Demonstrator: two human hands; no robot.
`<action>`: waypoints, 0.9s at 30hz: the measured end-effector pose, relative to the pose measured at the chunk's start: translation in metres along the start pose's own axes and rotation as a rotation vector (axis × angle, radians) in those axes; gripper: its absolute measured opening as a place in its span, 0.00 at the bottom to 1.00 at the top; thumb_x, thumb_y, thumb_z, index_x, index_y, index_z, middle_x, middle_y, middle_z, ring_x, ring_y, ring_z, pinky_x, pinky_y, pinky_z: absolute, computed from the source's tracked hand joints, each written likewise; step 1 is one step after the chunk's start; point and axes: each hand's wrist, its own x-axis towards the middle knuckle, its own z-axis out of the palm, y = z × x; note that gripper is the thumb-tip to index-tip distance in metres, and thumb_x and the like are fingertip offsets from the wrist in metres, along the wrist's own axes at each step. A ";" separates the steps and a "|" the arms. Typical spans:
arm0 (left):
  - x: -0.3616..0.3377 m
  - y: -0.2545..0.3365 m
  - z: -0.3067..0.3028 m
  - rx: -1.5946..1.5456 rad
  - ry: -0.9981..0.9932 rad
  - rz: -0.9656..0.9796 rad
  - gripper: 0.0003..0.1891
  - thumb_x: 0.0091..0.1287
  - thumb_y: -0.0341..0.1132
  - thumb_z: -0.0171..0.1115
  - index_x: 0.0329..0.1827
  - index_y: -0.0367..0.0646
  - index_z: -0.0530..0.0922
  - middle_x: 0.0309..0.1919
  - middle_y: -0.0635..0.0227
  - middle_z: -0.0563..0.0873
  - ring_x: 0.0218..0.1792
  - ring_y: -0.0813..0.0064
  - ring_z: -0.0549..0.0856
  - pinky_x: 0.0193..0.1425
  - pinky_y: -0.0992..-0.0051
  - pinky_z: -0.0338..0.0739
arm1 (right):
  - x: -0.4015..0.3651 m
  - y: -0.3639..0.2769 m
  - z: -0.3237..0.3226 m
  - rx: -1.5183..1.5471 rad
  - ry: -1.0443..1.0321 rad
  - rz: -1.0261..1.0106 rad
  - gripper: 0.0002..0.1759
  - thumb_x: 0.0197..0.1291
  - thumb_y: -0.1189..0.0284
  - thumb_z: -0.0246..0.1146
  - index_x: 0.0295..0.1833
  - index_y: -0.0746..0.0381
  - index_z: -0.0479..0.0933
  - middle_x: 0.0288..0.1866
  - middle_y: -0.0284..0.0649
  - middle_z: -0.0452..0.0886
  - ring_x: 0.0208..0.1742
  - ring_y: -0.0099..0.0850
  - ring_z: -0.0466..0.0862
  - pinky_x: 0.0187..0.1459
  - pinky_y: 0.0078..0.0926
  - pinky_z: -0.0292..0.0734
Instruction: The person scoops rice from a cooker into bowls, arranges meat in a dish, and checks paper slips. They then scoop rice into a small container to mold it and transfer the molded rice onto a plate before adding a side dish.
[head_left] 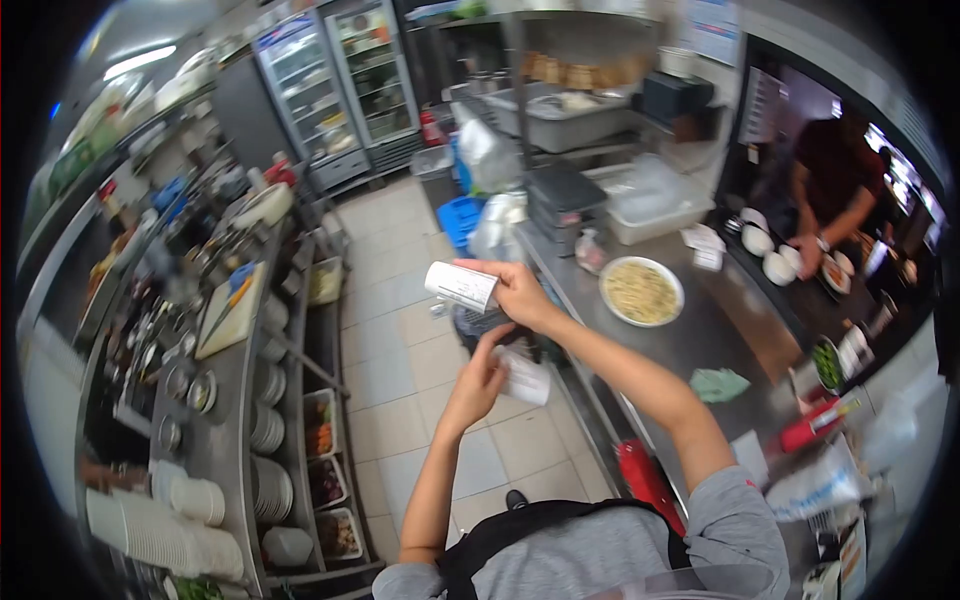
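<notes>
My right hand (522, 298) pinches a curled white paper receipt (460, 286) with printed lines on it, held out over the floor in front of me. Just below it, my left hand (478, 388) has its fingers bent round the edge of a second white paper slip (524, 378), which is blurred by motion. To the right of both hands, a white bowl of pale shredded food (642, 292) sits on the steel counter (690, 345). Two more paper slips (705, 246) lie behind the bowl.
A green cloth (720, 385) lies on the right counter. Beyond the pass window, a person (840, 190) handles white bowls. The left counter holds a cutting board with a knife (230, 312) and stacked white tubs (165, 535). A tiled floor (395, 345) runs between.
</notes>
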 end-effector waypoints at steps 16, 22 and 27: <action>0.057 -0.128 -0.283 -0.583 0.616 -0.021 0.09 0.62 0.30 0.61 0.44 0.36 0.79 0.39 0.69 0.83 0.40 0.81 0.80 0.46 0.79 0.73 | 0.184 0.106 0.174 -0.065 -0.393 -0.304 0.34 0.46 0.83 0.54 0.64 0.61 0.65 0.64 0.46 0.67 0.66 0.39 0.66 0.65 0.35 0.59; 0.121 -0.112 -0.408 0.680 0.328 -0.108 0.15 0.51 0.43 0.69 0.32 0.40 0.81 0.26 0.68 0.81 0.27 0.69 0.80 0.31 0.72 0.72 | 0.325 0.154 0.191 -0.153 -0.889 -0.308 0.41 0.49 0.64 0.68 0.69 0.54 0.58 0.63 0.40 0.69 0.68 0.35 0.63 0.71 0.40 0.40; 0.151 -0.096 -0.502 0.955 0.547 -0.177 0.16 0.49 0.46 0.69 0.26 0.41 0.78 0.24 0.65 0.78 0.26 0.62 0.79 0.29 0.67 0.71 | 0.447 0.195 0.279 -0.104 -1.040 -0.267 0.28 0.52 0.65 0.66 0.59 0.56 0.67 0.50 0.39 0.77 0.50 0.34 0.79 0.46 0.31 0.76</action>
